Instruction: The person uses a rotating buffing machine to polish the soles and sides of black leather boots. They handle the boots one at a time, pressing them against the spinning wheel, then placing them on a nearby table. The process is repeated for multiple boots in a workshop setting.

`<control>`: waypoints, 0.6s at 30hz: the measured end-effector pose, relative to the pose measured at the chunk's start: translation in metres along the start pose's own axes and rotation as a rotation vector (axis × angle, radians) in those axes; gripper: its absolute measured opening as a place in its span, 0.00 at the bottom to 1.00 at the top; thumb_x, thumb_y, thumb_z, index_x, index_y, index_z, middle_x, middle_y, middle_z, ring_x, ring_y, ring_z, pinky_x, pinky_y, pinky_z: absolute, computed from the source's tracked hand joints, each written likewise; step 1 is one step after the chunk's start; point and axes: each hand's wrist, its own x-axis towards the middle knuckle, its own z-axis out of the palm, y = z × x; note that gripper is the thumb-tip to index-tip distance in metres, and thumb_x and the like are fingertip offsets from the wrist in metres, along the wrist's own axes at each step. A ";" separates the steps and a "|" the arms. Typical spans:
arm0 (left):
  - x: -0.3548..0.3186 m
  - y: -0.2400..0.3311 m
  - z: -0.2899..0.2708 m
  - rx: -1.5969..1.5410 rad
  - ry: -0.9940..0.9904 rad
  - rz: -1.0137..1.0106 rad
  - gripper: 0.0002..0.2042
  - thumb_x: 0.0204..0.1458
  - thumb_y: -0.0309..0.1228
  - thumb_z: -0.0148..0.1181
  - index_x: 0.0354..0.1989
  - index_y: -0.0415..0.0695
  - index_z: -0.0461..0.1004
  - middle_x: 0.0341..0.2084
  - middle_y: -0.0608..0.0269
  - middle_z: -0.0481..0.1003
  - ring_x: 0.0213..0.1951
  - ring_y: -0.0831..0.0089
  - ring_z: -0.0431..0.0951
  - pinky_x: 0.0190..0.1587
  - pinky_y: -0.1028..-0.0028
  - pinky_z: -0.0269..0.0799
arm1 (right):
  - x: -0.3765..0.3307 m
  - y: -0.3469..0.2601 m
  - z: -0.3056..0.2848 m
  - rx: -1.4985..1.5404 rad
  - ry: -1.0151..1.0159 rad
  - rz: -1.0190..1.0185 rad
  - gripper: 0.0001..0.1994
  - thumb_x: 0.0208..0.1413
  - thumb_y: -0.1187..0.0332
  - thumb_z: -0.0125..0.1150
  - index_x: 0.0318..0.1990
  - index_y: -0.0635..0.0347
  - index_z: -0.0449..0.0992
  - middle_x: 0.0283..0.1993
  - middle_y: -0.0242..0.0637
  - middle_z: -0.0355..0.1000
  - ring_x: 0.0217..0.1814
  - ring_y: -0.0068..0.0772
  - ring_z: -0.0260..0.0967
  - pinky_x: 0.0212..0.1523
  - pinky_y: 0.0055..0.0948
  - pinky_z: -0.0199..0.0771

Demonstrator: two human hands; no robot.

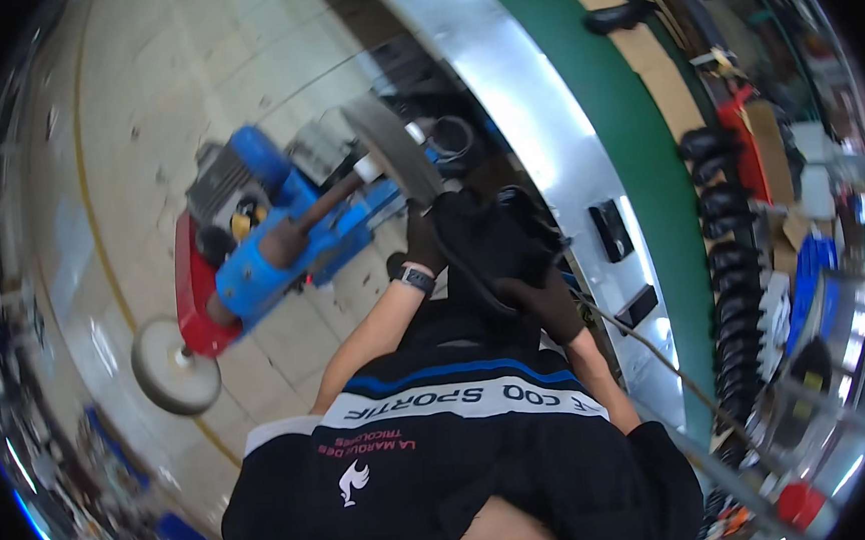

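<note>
Between my gloved hands is a black shoe (495,230), its long sole edge toward the left and its dark opening on the right. My left hand (424,242), in a dark glove with a watch at the wrist, grips its left end close to the wheel. My right hand (547,307), gloved too, is wrapped round the near right side. Just beyond my left hand stands a grey buffing wheel (389,148) on the shaft of a blue and red machine (285,245). The shoe's far end is next to the wheel's lower rim; whether they touch I cannot tell.
A second, pale wheel (173,366) sits at the machine's other end. To the right runs a metal ledge (532,113) with two small black objects, then a green conveyor belt (580,89). Several black shoes (729,279) line its far side. A thin rod (649,350) slants near my right arm.
</note>
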 end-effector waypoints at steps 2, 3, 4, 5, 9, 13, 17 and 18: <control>-0.005 -0.003 0.010 0.130 0.127 0.049 0.18 0.64 0.42 0.41 0.47 0.41 0.70 0.40 0.56 0.75 0.44 0.66 0.77 0.51 0.65 0.75 | -0.004 -0.029 -0.003 0.009 -0.035 0.082 0.26 0.47 0.66 0.69 0.53 0.71 0.71 0.50 0.44 0.74 0.50 0.35 0.72 0.54 0.32 0.70; -0.005 0.004 0.024 0.054 0.143 0.011 0.18 0.65 0.42 0.40 0.48 0.41 0.69 0.40 0.56 0.75 0.44 0.66 0.77 0.51 0.64 0.75 | 0.001 -0.025 -0.004 0.061 -0.036 0.072 0.25 0.47 0.68 0.68 0.53 0.70 0.71 0.49 0.44 0.75 0.49 0.33 0.72 0.53 0.31 0.71; -0.012 0.015 0.034 -0.030 0.178 -0.002 0.18 0.65 0.43 0.39 0.50 0.41 0.68 0.40 0.56 0.75 0.44 0.66 0.77 0.51 0.64 0.75 | 0.010 -0.022 -0.001 0.055 -0.067 0.104 0.24 0.48 0.68 0.68 0.52 0.70 0.72 0.48 0.43 0.75 0.48 0.32 0.72 0.52 0.30 0.71; -0.014 0.020 0.038 -0.114 0.206 -0.023 0.19 0.65 0.43 0.38 0.52 0.41 0.68 0.41 0.55 0.75 0.44 0.65 0.77 0.51 0.64 0.75 | 0.021 -0.021 0.002 0.049 -0.087 0.136 0.23 0.48 0.67 0.67 0.51 0.70 0.73 0.47 0.42 0.76 0.47 0.32 0.73 0.51 0.30 0.71; 0.024 0.019 -0.043 -0.056 0.076 -0.010 0.22 0.65 0.44 0.35 0.61 0.44 0.61 0.51 0.54 0.71 0.52 0.63 0.72 0.55 0.62 0.70 | 0.090 0.024 0.003 0.027 -0.179 0.308 0.19 0.50 0.64 0.65 0.46 0.68 0.77 0.42 0.39 0.77 0.43 0.28 0.73 0.46 0.29 0.72; 0.070 0.027 -0.119 -0.235 -0.160 -0.036 0.19 0.65 0.34 0.40 0.63 0.45 0.59 0.56 0.56 0.68 0.58 0.65 0.67 0.61 0.66 0.63 | 0.144 0.052 0.032 0.058 -0.107 0.367 0.18 0.51 0.59 0.63 0.42 0.65 0.80 0.40 0.37 0.78 0.42 0.27 0.74 0.45 0.28 0.71; 0.092 0.033 -0.155 -0.988 -0.440 -0.318 0.20 0.64 0.34 0.42 0.63 0.44 0.59 0.57 0.57 0.67 0.61 0.63 0.63 0.64 0.69 0.58 | 0.151 0.057 0.031 0.217 -0.105 0.451 0.16 0.50 0.63 0.65 0.42 0.67 0.79 0.39 0.36 0.77 0.40 0.25 0.73 0.44 0.27 0.72; 0.086 0.030 -0.141 -0.625 -0.466 -0.194 0.20 0.63 0.34 0.44 0.62 0.43 0.60 0.56 0.56 0.67 0.61 0.62 0.64 0.64 0.68 0.58 | 0.148 0.061 0.023 0.225 -0.122 0.454 0.17 0.49 0.64 0.65 0.44 0.67 0.78 0.40 0.36 0.77 0.41 0.26 0.73 0.46 0.28 0.72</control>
